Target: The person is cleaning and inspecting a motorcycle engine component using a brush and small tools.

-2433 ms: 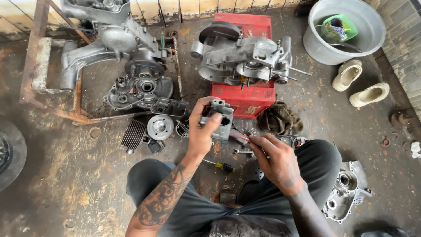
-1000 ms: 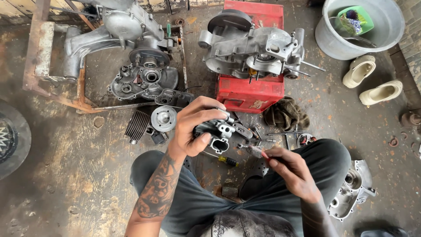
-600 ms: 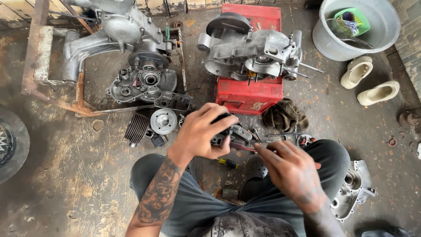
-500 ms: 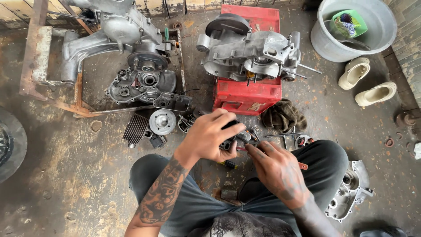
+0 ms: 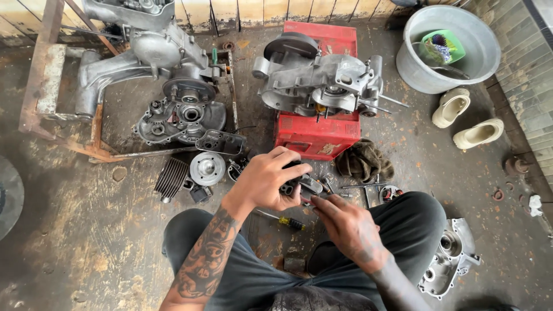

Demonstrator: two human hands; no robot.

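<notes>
1. I look down at a stained, worn concrete floor (image 5: 75, 242), with a tiled wall (image 5: 527, 63) at the right edge.
2. A red box (image 5: 315, 133) is my landmark; a grey engine case (image 5: 319, 78) rests on it.
3. Just in front of the box, my left hand (image 5: 266, 179) is curled around a small metal engine part (image 5: 299, 184).
4. My right hand (image 5: 344, 224) pinches at that part's near edge.
5. Right of the box: a dark rag (image 5: 364, 161), pale sandals (image 5: 466, 121), a grey basin (image 5: 446, 49).
</notes>
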